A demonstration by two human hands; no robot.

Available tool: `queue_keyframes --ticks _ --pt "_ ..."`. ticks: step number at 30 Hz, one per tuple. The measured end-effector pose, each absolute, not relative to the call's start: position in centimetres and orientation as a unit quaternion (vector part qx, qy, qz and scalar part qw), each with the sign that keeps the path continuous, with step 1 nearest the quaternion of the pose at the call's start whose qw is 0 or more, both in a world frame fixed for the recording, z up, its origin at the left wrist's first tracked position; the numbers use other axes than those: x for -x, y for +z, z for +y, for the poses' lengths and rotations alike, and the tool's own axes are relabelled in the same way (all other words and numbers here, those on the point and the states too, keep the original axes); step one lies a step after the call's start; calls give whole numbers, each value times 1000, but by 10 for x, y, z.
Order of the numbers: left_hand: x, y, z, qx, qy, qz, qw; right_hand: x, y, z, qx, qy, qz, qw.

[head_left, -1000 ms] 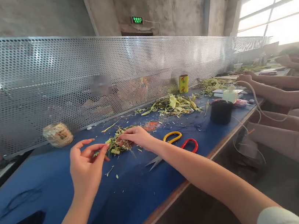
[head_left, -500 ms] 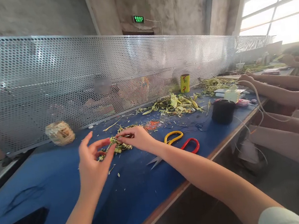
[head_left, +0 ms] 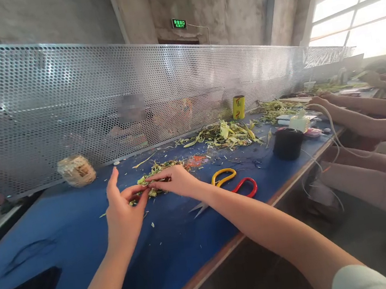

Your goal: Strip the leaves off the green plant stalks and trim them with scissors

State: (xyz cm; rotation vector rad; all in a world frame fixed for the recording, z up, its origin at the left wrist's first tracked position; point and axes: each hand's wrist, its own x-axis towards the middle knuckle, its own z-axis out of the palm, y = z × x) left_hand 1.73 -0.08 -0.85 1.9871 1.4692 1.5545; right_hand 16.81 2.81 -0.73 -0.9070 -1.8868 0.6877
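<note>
Over a small pile of dried, yellow-green plant scraps (head_left: 162,169), my two hands meet fingertip to fingertip. My left hand (head_left: 125,211) pinches with thumb and forefinger while another finger points up. From the right, my right hand (head_left: 176,180) reaches in with its thumb and fingers pressed together at the same spot. Whatever lies between the fingertips is too small and covered to make out. Scissors (head_left: 224,179) with one yellow and one red handle lie on the blue tabletop (head_left: 153,269), partly under my right forearm.
A perforated metal screen (head_left: 93,101) runs along the table's back. Beyond my hands are a larger heap of leaves (head_left: 225,135), a yellow can (head_left: 238,107) and a black round container (head_left: 288,144). A wrapped bundle (head_left: 76,171) sits left. Another person's arms (head_left: 364,115) reach in from the right.
My left hand has shifted slightly right, and its thumb and forefinger have closed together against my right fingertips. My right hand stays nearly where it was.
</note>
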Motion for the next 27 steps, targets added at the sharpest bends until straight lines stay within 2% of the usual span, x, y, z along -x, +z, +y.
queue_keyframes --ticks 7,12,15,20,22,27 --pt "-17 -7 -1 -676 530 500 109 -170 -7 31 395 247 -759 454" --pt "-15 -8 -1 -699 490 518 52 -170 -9 34 436 219 -749 448" --pt "-13 -10 3 -740 446 503 -29 -170 -10 35 455 184 -761 424" --pt "-13 -17 11 -844 311 374 -226 -167 -9 42 516 187 -766 336" --pt "-13 -18 12 -871 266 339 -235 -167 -9 44 533 182 -767 309" --pt "-8 -26 15 -899 216 339 -174 -169 -4 40 542 166 -774 282"
